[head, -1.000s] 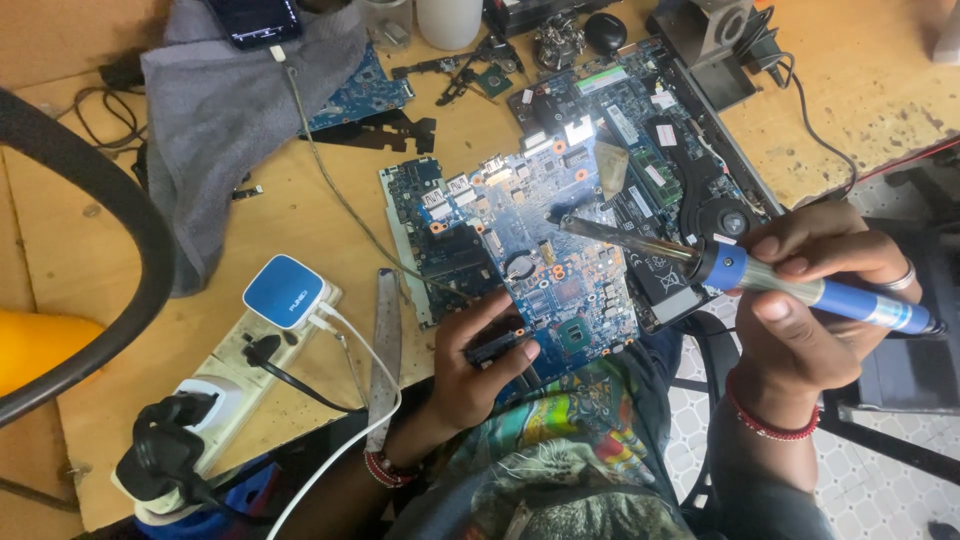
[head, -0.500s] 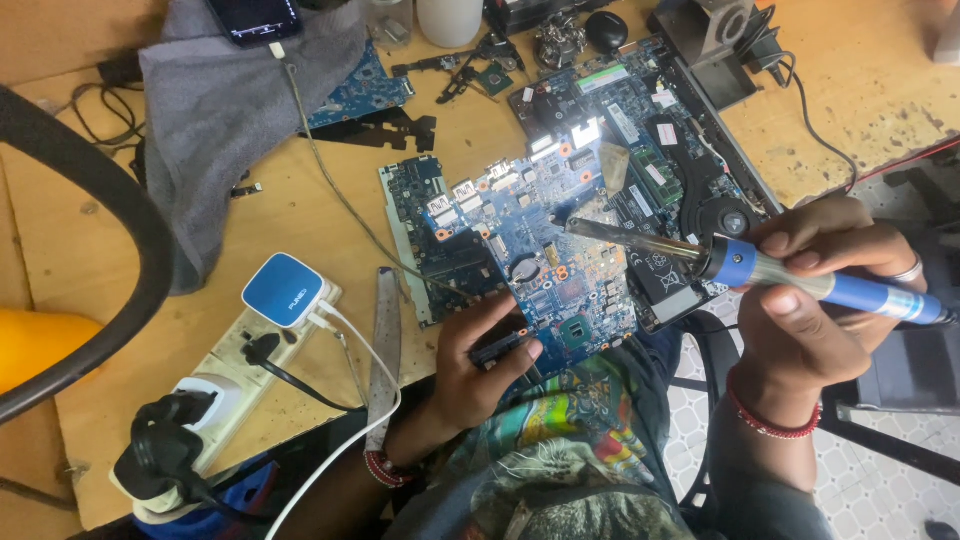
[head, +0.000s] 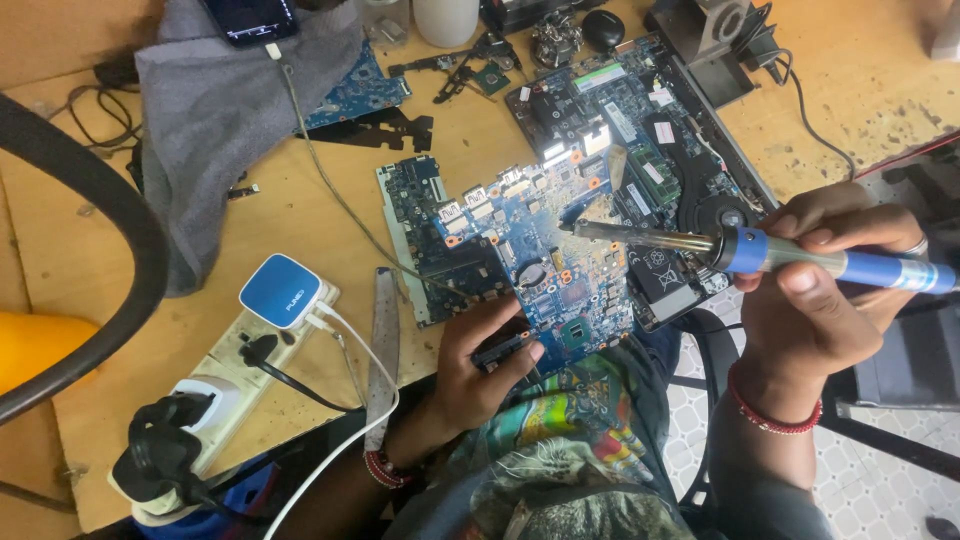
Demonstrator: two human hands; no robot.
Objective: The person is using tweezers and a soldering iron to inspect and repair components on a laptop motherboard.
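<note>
A blue laptop circuit board (head: 545, 265) lies tilted over the wooden table's near edge. My left hand (head: 487, 362) grips its lower edge, fingers on a black part of the board. A blue-handled soldering iron (head: 800, 258) is held in my right hand (head: 815, 300), at the right. The iron's metal tip (head: 572, 227) rests at or just above the upper middle of the board.
A second dark board (head: 425, 235) lies under the blue one; an opened laptop base (head: 640, 130) sits behind. A power strip (head: 215, 400) with a blue-white charger (head: 282, 292) is at the left, with a grey cloth (head: 215, 120), a phone (head: 250, 18) and a metal blade (head: 383, 340).
The soldering iron has shifted slightly left and up, its tip now nearer the upper middle of the board. My left hand stays on the board's edge.
</note>
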